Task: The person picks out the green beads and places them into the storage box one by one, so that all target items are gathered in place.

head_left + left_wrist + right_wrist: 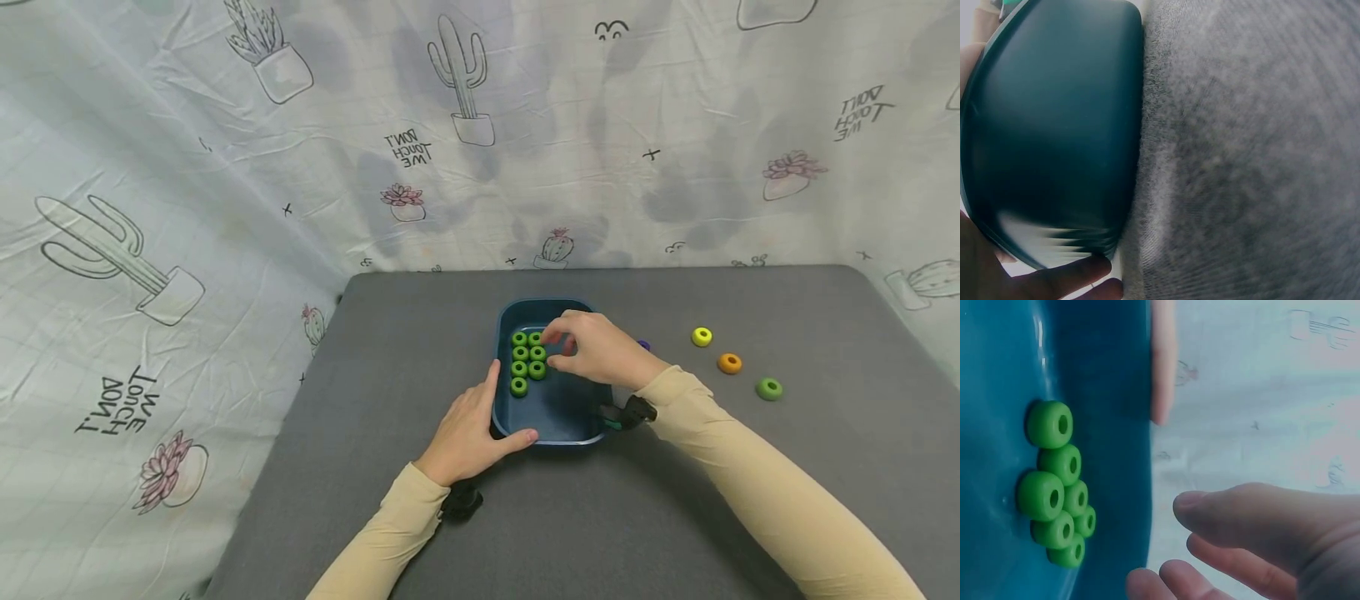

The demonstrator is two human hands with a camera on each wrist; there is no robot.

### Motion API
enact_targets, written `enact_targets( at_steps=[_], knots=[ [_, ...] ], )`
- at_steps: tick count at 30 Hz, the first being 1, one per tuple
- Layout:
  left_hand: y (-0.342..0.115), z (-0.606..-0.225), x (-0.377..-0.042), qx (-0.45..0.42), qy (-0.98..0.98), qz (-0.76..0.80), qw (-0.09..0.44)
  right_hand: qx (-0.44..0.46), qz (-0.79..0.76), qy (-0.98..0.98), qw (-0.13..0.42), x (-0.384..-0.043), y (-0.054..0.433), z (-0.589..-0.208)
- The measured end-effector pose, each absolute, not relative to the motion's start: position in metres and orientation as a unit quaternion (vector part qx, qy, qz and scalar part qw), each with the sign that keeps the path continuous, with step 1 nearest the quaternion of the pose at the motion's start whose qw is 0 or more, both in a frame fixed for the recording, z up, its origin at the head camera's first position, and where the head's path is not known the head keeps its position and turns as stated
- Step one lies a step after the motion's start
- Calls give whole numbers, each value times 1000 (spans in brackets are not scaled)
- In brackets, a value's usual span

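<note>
A dark blue tray lies on the grey table, with several green beads standing in two columns along its left side. My left hand rests at the tray's near left corner, index finger along the left wall and thumb over the near rim. Its fingertips touch the tray's outer wall in the left wrist view. Above the right part of the tray is my right hand, fingers bent beside the bead columns. In the right wrist view its thumb and fingers are apart, and no bead shows between them.
Right of the tray lie a yellow bead, an orange bead and a larger green bead. A purple bead is partly hidden behind the right hand. A cactus-printed cloth hangs behind the table.
</note>
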State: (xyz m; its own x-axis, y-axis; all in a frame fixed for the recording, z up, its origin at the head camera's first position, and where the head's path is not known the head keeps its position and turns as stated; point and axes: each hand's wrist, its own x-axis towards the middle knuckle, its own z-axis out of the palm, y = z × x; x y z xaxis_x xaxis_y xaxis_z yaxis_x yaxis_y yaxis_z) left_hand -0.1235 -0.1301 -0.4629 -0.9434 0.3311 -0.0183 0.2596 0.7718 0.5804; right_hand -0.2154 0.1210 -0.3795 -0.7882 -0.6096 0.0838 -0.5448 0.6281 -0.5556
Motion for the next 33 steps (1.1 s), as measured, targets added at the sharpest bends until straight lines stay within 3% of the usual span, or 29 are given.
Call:
enact_targets(
  at_steps=[33],
  knots=[
    [-128,-463,-123,150,940,299,57,-210,-316,924,-38,-164,223,-376]
  ],
)
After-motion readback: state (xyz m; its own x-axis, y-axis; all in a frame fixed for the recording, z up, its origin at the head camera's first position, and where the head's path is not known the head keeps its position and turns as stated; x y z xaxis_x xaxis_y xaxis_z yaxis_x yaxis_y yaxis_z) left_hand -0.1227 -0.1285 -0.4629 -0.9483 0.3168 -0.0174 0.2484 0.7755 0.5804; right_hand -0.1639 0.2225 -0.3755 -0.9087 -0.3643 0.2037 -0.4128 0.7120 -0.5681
